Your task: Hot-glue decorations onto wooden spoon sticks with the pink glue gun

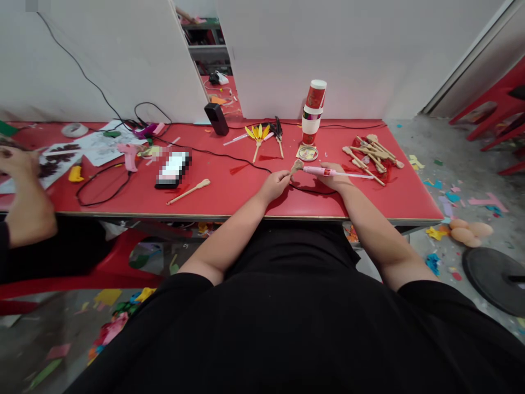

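My left hand (275, 185) pinches a small tan wooden piece (296, 164) with a wide end, above the red table (229, 191). My right hand (334, 179) is wrapped round a pink hot glue gun (320, 171), its tip close to the wooden piece. A long clear glue stick (356, 175) sticks out of the gun's back end toward the right. Whether the tip touches the wood I cannot tell. Just beyond my hands lies a round tin (307, 153). One loose wooden stick (188, 191) with a red tassel rests to the left.
Stacked paper cups (314, 109) stand by the wall. A pile of wooden sticks (373, 155) lies right; yellow (257, 139) and black (278, 135) feather pieces lie behind. A phone (173, 169), a black box (216, 119), another pink glue gun (128, 157) and a co-worker's arm (30, 191) are left.
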A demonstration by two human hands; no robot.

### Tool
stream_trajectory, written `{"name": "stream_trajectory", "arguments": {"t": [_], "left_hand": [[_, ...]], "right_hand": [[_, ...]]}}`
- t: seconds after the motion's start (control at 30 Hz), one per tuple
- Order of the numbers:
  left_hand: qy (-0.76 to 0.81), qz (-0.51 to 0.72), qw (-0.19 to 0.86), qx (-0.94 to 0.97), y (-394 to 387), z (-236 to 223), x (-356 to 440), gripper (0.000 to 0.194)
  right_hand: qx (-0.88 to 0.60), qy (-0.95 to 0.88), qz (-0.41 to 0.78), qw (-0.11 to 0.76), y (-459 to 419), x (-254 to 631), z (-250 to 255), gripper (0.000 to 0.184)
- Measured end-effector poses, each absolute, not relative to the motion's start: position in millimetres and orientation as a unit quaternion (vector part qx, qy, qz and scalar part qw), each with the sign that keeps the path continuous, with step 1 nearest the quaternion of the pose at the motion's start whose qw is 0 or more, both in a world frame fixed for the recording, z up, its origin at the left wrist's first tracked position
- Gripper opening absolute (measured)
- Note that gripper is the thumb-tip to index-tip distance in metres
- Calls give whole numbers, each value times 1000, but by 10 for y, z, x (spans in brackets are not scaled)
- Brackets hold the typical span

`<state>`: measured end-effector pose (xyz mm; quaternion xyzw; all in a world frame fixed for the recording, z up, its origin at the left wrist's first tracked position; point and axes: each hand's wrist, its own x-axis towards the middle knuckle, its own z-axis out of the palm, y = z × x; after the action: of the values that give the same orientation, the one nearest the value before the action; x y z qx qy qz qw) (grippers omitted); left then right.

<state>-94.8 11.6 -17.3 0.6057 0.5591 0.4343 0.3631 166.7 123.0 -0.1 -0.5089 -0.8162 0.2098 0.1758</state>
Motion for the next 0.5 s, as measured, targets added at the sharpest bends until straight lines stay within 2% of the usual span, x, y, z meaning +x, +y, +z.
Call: {"name": "stream_trajectory", "arguments": {"t": [0.13,0.5], "left_hand": [[555,438,358,610,118,-184,-950,27],[565,423,360,610,133,-177,-955,20]], "right_hand": [[-520,-809,219,167,1210,1659,28,25],[-522,-803,231,172,1182,1663,42,25]]}}
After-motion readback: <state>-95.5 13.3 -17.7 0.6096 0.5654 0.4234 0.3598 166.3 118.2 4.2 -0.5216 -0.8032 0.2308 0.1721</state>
